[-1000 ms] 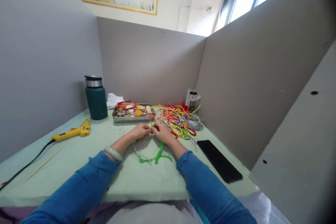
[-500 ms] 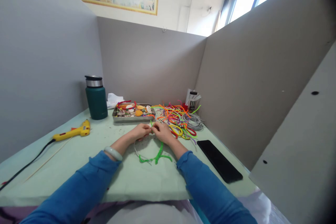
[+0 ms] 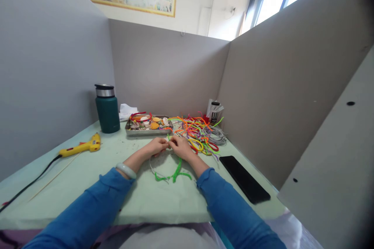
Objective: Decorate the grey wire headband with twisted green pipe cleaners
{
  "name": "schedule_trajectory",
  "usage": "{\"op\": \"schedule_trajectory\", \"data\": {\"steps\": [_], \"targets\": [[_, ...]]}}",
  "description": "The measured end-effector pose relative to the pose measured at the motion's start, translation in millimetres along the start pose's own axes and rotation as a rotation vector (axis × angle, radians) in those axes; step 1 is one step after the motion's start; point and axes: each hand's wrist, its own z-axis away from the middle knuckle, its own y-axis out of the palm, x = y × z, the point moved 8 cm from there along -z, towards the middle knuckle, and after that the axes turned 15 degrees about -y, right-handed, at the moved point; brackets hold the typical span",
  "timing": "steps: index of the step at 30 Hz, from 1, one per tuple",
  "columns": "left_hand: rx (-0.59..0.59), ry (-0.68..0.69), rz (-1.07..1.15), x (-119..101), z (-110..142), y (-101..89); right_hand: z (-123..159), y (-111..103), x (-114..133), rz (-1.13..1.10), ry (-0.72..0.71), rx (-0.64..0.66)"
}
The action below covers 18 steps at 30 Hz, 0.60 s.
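Note:
Over the middle of the table, my left hand [image 3: 158, 146] and my right hand [image 3: 179, 146] meet with their fingertips close together. Both are closed in a pinch on a ring of thin grey wire [image 3: 151, 166] partly wrapped with green pipe cleaner [image 3: 177, 170]. A light green tip sticks up between the fingers. The ring's lower side hangs toward me, with loose green ends at the bottom. My fingers hide the exact spot they grip. A pale bangle [image 3: 126, 170] is on my left wrist.
A metal tray [image 3: 149, 132] of shells stands behind my hands, beside a pile of coloured pipe cleaners [image 3: 195, 130] and a grey wire coil [image 3: 216, 136]. Left are a yellow glue gun [image 3: 80, 148], a thin stick [image 3: 54, 177] and a green bottle [image 3: 107, 113]; right, a black phone [image 3: 244, 179].

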Motion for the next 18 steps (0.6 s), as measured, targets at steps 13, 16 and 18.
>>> {"op": "schedule_trajectory", "data": {"steps": [13,16,18], "targets": [[0.001,-0.01,-0.018,1.9,-1.7,0.2,0.6,-0.8,1.4,-0.001,0.003,-0.004],[0.0,-0.01,-0.017,0.3,0.1,0.5,0.6,-0.2,1.5,-0.004,0.001,-0.002],[-0.002,-0.018,-0.02,-0.4,1.8,0.7,0.6,0.4,0.9,-0.002,0.006,0.001]]}}
